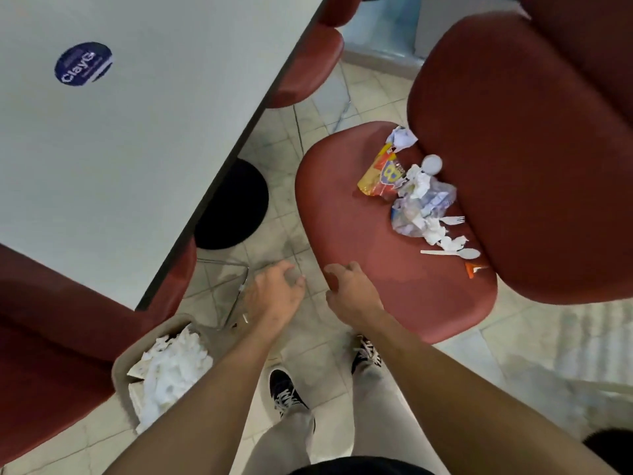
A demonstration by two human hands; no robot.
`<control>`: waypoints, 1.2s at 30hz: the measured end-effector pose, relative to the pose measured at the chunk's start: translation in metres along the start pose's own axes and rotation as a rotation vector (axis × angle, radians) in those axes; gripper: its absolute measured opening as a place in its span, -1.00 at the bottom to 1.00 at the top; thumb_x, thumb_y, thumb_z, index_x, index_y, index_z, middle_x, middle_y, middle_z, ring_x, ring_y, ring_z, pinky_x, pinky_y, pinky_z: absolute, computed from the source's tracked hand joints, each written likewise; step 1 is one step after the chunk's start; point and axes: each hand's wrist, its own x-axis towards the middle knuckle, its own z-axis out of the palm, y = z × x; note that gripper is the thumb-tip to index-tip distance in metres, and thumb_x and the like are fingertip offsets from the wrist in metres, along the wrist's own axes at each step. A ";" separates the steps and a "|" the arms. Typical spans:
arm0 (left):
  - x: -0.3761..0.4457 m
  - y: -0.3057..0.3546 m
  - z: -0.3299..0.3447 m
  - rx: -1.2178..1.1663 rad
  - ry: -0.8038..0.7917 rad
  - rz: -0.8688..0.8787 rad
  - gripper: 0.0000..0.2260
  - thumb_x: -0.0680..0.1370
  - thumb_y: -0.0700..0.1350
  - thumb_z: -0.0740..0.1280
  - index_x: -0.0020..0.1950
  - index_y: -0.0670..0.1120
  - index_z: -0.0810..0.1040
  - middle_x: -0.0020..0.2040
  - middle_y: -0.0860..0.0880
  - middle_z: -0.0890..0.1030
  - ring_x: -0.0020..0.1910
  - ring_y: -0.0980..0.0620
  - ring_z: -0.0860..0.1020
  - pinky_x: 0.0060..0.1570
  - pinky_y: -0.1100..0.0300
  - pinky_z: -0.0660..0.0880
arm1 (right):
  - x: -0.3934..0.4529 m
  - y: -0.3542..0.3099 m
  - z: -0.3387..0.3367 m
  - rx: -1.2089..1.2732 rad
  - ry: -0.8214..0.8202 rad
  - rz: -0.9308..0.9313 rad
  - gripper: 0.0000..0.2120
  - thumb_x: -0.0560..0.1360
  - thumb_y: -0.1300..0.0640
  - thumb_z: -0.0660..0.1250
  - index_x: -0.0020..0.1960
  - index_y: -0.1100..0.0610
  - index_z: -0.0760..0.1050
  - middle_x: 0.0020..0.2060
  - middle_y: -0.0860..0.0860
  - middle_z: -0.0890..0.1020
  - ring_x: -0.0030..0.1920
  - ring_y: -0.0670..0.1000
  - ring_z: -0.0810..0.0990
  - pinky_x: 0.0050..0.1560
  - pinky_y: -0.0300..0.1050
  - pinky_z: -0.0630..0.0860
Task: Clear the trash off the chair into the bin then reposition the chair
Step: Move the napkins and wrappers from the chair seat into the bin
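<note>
A red chair (346, 207) stands right of centre, its backrest to the right. Trash lies along the back of its seat: a yellow snack wrapper (378, 178), crumpled paper (404, 137), a crushed clear bag with tissues (423, 207), a white plastic fork (452, 220), a white spoon (455, 252) and a small orange scrap (474, 269). My right hand (349, 289) rests at the seat's front edge, fingers curled, holding nothing. My left hand (274, 293) hovers over the floor beside it, fingers loosely apart and empty. A beige bin (125, 359) with white paper inside sits at lower left.
A white table (137, 138) with a blue round sticker fills the upper left, on a black round base (233, 204). Other red chairs (51, 344) sit at the left and top. My feet in dark shoes stand on the tiled floor (534, 344).
</note>
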 end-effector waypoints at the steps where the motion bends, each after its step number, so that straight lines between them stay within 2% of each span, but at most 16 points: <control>1: 0.004 0.018 0.008 0.010 -0.005 0.033 -0.67 0.47 0.18 0.34 0.20 0.15 0.53 0.13 0.02 0.63 0.11 -0.07 0.57 0.10 0.01 0.52 | 0.005 0.014 -0.011 0.003 0.025 0.014 -0.59 0.41 0.15 0.27 0.26 0.00 0.43 0.11 0.14 0.48 0.07 0.19 0.50 0.10 0.02 0.52; 3: 0.012 0.048 0.018 0.053 -0.025 0.076 -0.67 0.48 0.16 0.34 0.22 0.14 0.54 0.14 0.03 0.62 0.13 -0.07 0.56 0.09 0.06 0.51 | 0.013 0.036 -0.031 0.008 0.049 0.053 -0.64 0.40 0.14 0.25 0.19 0.00 0.44 0.09 0.15 0.51 0.05 0.18 0.50 0.05 -0.02 0.53; 6: 0.026 0.091 0.041 0.082 -0.047 0.151 -0.69 0.48 0.17 0.34 0.19 0.14 0.55 0.11 0.05 0.62 0.10 -0.04 0.57 0.06 0.08 0.52 | 0.028 0.075 -0.064 0.050 0.057 0.129 -0.51 0.43 0.20 0.28 0.36 0.01 0.40 0.23 0.16 0.41 0.18 0.19 0.49 0.20 0.03 0.48; 9: 0.043 0.127 0.068 0.075 -0.083 0.192 -0.70 0.47 0.15 0.34 0.17 0.13 0.55 0.08 0.06 0.61 0.10 -0.01 0.55 0.06 0.09 0.51 | 0.044 0.112 -0.089 0.079 0.088 0.186 -0.49 0.45 0.19 0.30 0.39 0.01 0.38 0.29 0.14 0.36 0.23 0.17 0.48 0.24 0.00 0.46; 18: 0.111 0.226 0.136 0.153 -0.125 0.355 -0.74 0.47 0.12 0.36 0.13 0.12 0.56 0.09 0.05 0.60 0.09 -0.06 0.56 0.01 0.04 0.49 | 0.100 0.211 -0.125 0.192 0.151 0.306 -0.50 0.46 0.18 0.30 0.38 -0.01 0.37 0.25 0.09 0.42 0.25 0.11 0.46 0.19 -0.01 0.46; 20: 0.130 0.244 0.149 0.157 -0.141 0.378 -0.74 0.47 0.08 0.35 0.15 0.13 0.56 0.12 0.03 0.59 0.09 -0.09 0.56 0.01 0.01 0.48 | 0.115 0.225 -0.125 0.225 0.172 0.313 -0.49 0.45 0.17 0.33 0.39 -0.02 0.37 0.28 0.08 0.44 0.23 0.10 0.48 0.21 0.03 0.46; 26: 0.177 0.276 0.191 0.192 -0.190 0.477 -0.62 0.46 -0.01 0.39 0.27 0.05 0.51 0.25 0.01 0.50 0.14 -0.09 0.53 0.00 0.05 0.49 | 0.151 0.252 -0.113 0.296 0.223 0.318 -0.39 0.43 0.23 0.35 0.43 -0.03 0.31 0.28 0.05 0.45 0.26 0.08 0.46 0.23 -0.06 0.41; 29: 0.193 0.285 0.213 0.251 -0.212 0.574 -0.50 0.43 -0.05 0.41 0.36 0.06 0.43 0.41 -0.06 0.36 0.32 -0.11 0.42 0.09 -0.03 0.51 | 0.167 0.263 -0.104 0.306 0.209 0.329 -0.39 0.43 0.25 0.33 0.42 -0.09 0.30 0.28 0.03 0.44 0.26 0.07 0.46 0.21 -0.04 0.44; 31: 0.199 0.288 0.221 0.275 -0.240 0.588 -0.46 0.43 -0.08 0.43 0.39 0.07 0.40 0.46 -0.09 0.28 0.36 -0.13 0.37 0.11 -0.05 0.50 | 0.174 0.267 -0.099 0.278 0.179 0.349 -0.38 0.42 0.25 0.32 0.42 -0.11 0.28 0.29 0.02 0.42 0.24 0.10 0.48 0.17 0.02 0.48; 33: 0.204 0.291 0.228 0.310 -0.270 0.595 -0.48 0.43 -0.11 0.43 0.38 0.04 0.43 0.43 -0.13 0.33 0.32 -0.16 0.40 0.13 -0.04 0.49 | 0.182 0.272 -0.095 0.254 0.179 0.367 -0.40 0.41 0.27 0.30 0.39 -0.08 0.30 0.26 0.03 0.43 0.20 0.12 0.51 0.10 0.03 0.51; 36: 0.207 0.289 0.234 0.265 -0.293 0.611 -0.56 0.41 -0.30 0.38 0.27 -0.05 0.53 0.22 -0.18 0.50 0.14 -0.20 0.51 0.07 0.00 0.51 | 0.189 0.273 -0.093 0.248 0.210 0.356 -0.49 0.41 0.31 0.29 0.31 -0.01 0.39 0.15 0.06 0.52 0.14 0.14 0.53 0.04 0.02 0.49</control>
